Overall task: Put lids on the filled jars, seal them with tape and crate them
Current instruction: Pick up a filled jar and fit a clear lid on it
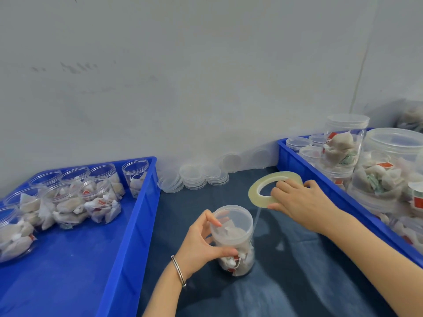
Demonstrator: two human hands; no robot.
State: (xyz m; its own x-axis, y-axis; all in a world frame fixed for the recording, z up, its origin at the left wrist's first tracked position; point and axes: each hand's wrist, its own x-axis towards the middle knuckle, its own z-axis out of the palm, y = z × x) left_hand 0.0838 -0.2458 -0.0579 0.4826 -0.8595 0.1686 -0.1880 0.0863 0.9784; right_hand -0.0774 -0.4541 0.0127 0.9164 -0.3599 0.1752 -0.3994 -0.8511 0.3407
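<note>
A clear plastic jar filled with tea bags stands on the dark blue cloth, capped with a translucent lid. My left hand grips the jar at its lid and side. My right hand holds a roll of clear tape above and to the right of the jar. A thin strip of tape runs from the roll down to the lid's edge.
A blue crate on the left holds several open filled jars. A blue crate on the right holds lidded filled jars, some stacked. Loose lids lie in stacks along the grey wall.
</note>
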